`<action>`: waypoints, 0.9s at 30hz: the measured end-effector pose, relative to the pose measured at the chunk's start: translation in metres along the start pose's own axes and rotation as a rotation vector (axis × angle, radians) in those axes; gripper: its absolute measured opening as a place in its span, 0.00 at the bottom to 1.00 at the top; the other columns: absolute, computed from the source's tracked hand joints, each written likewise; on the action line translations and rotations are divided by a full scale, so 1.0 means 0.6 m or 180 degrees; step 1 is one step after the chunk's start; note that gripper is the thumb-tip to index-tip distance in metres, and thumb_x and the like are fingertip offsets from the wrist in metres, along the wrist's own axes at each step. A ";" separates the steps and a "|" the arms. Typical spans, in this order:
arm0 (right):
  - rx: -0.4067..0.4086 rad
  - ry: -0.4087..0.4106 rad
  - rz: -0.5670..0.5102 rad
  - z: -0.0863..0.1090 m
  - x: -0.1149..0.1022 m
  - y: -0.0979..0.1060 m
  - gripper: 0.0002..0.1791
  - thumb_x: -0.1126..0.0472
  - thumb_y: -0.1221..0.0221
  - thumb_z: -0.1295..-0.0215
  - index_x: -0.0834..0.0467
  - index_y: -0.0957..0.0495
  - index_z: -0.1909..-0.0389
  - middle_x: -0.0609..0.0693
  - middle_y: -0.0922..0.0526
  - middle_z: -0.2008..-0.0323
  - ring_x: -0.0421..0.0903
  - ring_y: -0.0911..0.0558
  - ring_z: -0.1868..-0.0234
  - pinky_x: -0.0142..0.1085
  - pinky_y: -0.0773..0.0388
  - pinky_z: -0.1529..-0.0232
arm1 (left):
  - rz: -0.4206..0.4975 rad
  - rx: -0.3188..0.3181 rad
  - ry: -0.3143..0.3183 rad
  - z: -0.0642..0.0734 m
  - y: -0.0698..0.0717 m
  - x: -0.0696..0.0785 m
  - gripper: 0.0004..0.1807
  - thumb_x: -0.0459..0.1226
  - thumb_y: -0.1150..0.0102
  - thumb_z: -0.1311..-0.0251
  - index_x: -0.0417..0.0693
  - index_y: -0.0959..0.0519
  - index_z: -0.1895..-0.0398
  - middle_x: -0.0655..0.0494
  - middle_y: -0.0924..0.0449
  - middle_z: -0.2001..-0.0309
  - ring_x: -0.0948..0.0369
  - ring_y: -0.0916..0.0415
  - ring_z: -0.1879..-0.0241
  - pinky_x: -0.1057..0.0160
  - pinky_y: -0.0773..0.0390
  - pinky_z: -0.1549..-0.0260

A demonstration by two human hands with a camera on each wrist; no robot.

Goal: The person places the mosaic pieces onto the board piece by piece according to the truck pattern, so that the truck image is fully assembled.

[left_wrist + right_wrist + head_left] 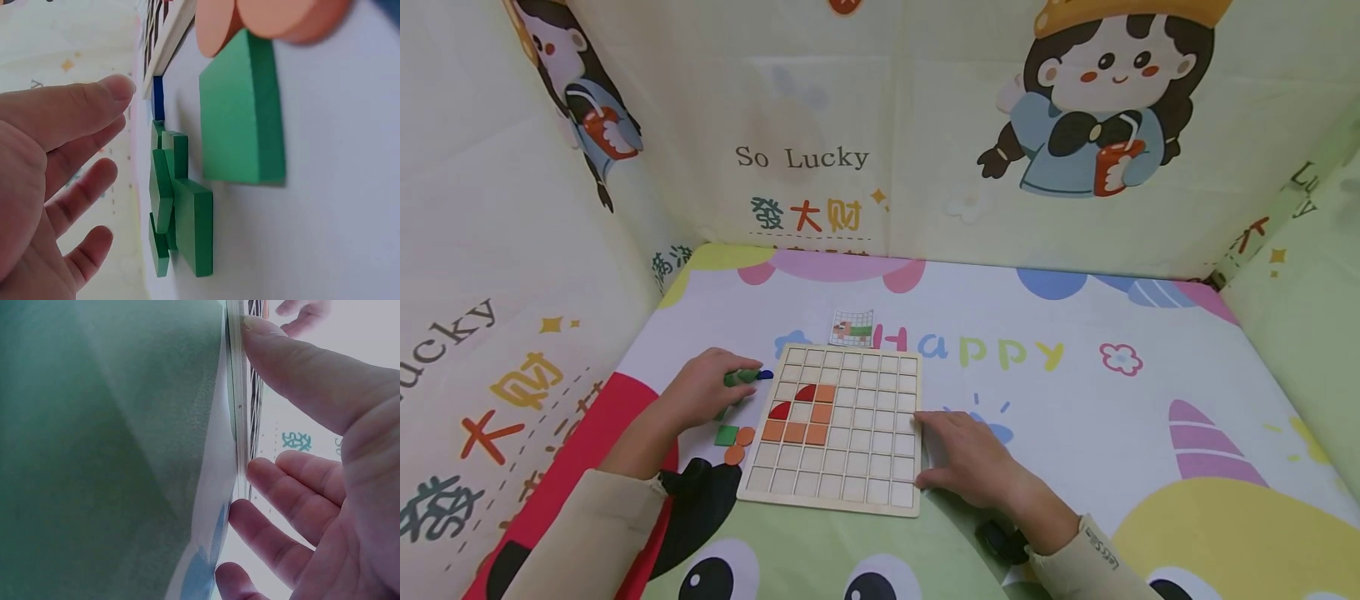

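Observation:
A pale wooden grid board [827, 505] lies flat in front of me, with several orange squares [816, 434] and two red quarter-round pieces [806, 392] in its left cells. My left hand [700, 390] hovers left of the board over a group of green pieces [195, 228], thumb and fingers apart and nothing between them. A blue piece [765, 375] lies by the board's left edge. Nearer to me are a green square [726, 436] and two orange discs [734, 455]. My right hand [970, 458] touches the board's right edge with its thumb and fingertips, the fingers extended.
Behind the board's top edge is a small card [852, 328] printed with a coloured grid picture. A patterned cloth [1045, 400] with cartoon shapes and the word Happy covers the table. Printed cloth walls [925, 167] stand behind and at both sides.

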State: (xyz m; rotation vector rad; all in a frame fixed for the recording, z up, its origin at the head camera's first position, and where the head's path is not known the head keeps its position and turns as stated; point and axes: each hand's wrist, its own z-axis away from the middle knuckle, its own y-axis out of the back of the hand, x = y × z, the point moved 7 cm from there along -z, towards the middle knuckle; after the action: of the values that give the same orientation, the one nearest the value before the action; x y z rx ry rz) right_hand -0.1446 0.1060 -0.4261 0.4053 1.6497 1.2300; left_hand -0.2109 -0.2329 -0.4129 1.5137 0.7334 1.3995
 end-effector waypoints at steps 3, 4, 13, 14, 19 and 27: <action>0.0000 -0.0011 -0.0010 0.000 0.001 0.000 0.41 0.52 0.25 0.49 0.61 0.28 0.35 0.55 0.23 0.39 0.58 0.25 0.40 0.57 0.30 0.42 | -0.0085 -0.0049 0.0007 -0.008 -0.003 -0.002 0.26 0.39 0.30 0.41 0.43 0.20 0.39 0.37 0.23 0.45 0.39 0.32 0.42 0.49 0.16 0.61; 0.0000 -0.0015 -0.0011 0.000 0.001 0.000 0.41 0.52 0.25 0.49 0.61 0.28 0.35 0.55 0.23 0.39 0.58 0.25 0.40 0.57 0.30 0.42 | -0.0122 -0.0062 0.0005 -0.010 -0.005 -0.004 0.26 0.39 0.30 0.41 0.43 0.20 0.39 0.37 0.23 0.44 0.39 0.32 0.42 0.48 0.16 0.60; 0.0010 -0.0017 0.0014 0.001 0.001 0.000 0.42 0.51 0.25 0.50 0.61 0.29 0.35 0.55 0.23 0.39 0.58 0.26 0.40 0.57 0.30 0.43 | -0.0283 -0.0194 0.0056 -0.035 -0.019 -0.006 0.24 0.40 0.31 0.40 0.43 0.19 0.41 0.38 0.23 0.44 0.41 0.32 0.42 0.43 0.21 0.52; 0.0010 -0.0015 0.0015 0.001 0.001 0.000 0.42 0.51 0.25 0.50 0.61 0.29 0.35 0.55 0.23 0.39 0.58 0.26 0.40 0.57 0.30 0.43 | -0.0286 -0.0191 0.0068 -0.037 -0.020 -0.005 0.24 0.40 0.31 0.40 0.43 0.19 0.41 0.39 0.23 0.44 0.41 0.32 0.43 0.42 0.22 0.50; 0.0020 -0.0005 0.0015 0.001 0.000 0.000 0.42 0.51 0.25 0.50 0.61 0.29 0.35 0.55 0.23 0.39 0.58 0.26 0.40 0.57 0.30 0.43 | -0.0230 -0.0167 0.0121 -0.042 -0.022 -0.003 0.20 0.39 0.31 0.40 0.43 0.17 0.45 0.40 0.22 0.47 0.42 0.32 0.44 0.41 0.24 0.49; 0.0009 -0.0004 0.0019 0.000 0.001 0.000 0.41 0.51 0.25 0.49 0.61 0.29 0.35 0.55 0.23 0.39 0.58 0.26 0.40 0.57 0.30 0.43 | -0.0235 -0.0128 0.0117 -0.041 -0.024 -0.001 0.17 0.39 0.31 0.40 0.43 0.16 0.50 0.43 0.21 0.51 0.43 0.31 0.47 0.42 0.25 0.49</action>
State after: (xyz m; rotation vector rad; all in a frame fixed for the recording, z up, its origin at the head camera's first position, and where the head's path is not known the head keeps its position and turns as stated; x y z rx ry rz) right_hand -0.1449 0.1061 -0.4266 0.4129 1.6503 1.2316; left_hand -0.2327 -0.2223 -0.4276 1.4193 0.7718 1.3819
